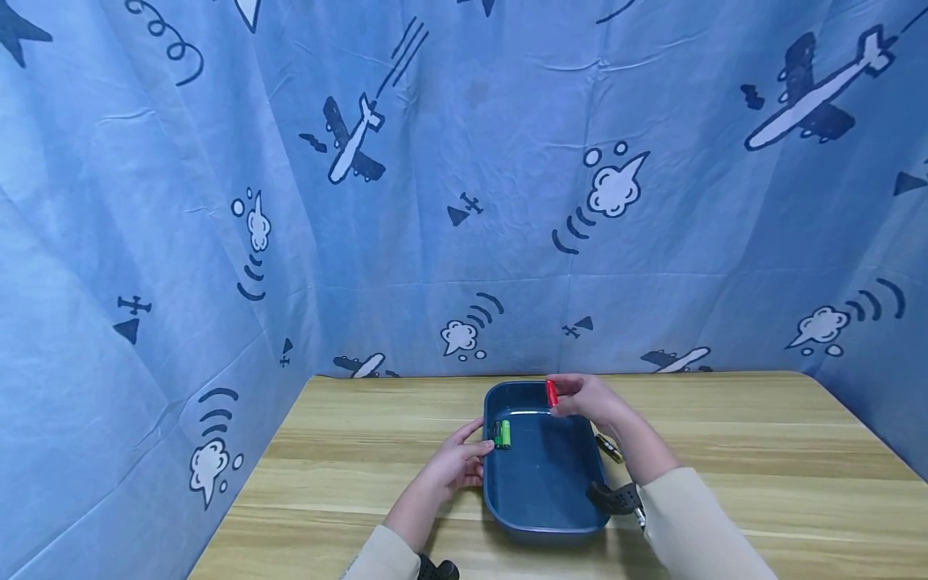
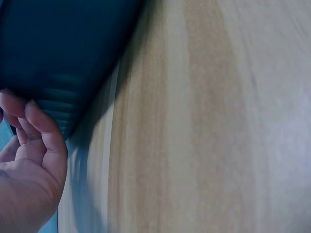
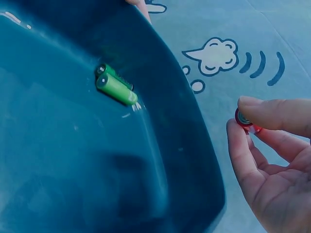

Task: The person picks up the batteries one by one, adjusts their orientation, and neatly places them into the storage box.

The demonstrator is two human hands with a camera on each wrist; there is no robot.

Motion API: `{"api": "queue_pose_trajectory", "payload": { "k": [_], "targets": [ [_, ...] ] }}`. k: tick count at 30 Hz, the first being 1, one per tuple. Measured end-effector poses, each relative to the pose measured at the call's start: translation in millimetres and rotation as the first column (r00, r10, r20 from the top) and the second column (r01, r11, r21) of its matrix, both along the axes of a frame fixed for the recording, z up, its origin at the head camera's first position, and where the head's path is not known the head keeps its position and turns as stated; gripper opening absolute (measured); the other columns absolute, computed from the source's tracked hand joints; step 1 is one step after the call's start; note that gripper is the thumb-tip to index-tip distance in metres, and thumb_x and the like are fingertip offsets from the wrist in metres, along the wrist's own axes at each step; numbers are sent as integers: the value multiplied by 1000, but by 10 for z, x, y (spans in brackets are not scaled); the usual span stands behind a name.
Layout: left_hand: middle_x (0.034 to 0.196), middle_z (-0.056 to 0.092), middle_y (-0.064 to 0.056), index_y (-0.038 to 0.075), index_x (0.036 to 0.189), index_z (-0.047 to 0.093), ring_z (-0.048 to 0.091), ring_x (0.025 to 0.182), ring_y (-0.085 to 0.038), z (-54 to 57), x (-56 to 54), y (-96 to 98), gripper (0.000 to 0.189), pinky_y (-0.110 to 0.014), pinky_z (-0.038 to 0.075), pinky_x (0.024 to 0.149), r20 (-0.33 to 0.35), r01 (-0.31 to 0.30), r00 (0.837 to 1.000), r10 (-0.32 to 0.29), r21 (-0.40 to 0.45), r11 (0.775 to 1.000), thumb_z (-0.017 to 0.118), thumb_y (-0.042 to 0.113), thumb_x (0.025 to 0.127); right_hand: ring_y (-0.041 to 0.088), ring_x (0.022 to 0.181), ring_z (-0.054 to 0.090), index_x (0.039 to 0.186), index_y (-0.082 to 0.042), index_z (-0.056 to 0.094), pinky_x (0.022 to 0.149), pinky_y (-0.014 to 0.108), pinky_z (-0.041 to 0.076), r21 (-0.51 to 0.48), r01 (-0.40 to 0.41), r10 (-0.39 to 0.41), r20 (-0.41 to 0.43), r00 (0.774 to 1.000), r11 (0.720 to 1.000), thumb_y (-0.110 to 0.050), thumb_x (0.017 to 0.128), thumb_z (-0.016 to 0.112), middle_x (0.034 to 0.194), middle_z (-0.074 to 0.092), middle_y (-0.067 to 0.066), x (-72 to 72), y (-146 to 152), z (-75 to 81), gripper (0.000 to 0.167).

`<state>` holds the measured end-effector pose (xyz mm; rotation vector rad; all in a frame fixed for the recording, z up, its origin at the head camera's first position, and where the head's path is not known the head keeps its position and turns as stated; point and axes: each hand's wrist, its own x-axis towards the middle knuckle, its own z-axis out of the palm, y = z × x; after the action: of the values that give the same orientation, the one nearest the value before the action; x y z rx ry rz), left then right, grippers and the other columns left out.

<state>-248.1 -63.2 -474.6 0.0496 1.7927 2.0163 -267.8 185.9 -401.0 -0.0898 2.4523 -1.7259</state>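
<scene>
A deep dark-blue plastic bin (image 1: 544,475) stands on the table. My left hand (image 1: 453,461) grips its left rim, thumb over the edge and fingers along the outer wall; in the left wrist view those fingers (image 2: 46,131) curl against the wall. Between thumb and fingertips, my right hand (image 1: 590,400) pinches a red battery (image 1: 552,393) over the bin's far right corner. One end of that battery faces the right wrist camera. Inside the bin, a light green battery (image 3: 115,89) and a dark green battery (image 3: 102,69) lie side by side by the left wall.
A black-and-gold battery (image 1: 609,448) lies on the wooden table (image 1: 761,451) just right of the bin. Part of a silvery item (image 1: 640,518) shows beside the right wrist strap (image 1: 615,499). Blue printed curtain (image 1: 522,242) hangs behind the table and along its sides.
</scene>
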Motion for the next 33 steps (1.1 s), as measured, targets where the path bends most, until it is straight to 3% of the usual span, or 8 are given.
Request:
{"api": "queue_pose_trajectory", "payload": {
  "k": [7,33],
  "targets": [
    [67,57,1,16,143,37,51,50,-10,-5,0,5,59,-26,46,53,3,3,1000,-3,11,1000,60,14,88,31,99,53,131,5,46,85,40,48,-53,2,0,33,999,999,6,76,67,121,49,24,-39,-73,-29,58],
    [67,55,-2,17,142,38,50,49,-10,-8,-2,4,60,-26,45,52,8,-1,1000,1,8,1000,61,16,88,29,99,51,129,3,49,83,39,46,-87,33,-29,48,998,996,4,74,70,114,54,19,-120,-270,-155,59]
  ]
}}
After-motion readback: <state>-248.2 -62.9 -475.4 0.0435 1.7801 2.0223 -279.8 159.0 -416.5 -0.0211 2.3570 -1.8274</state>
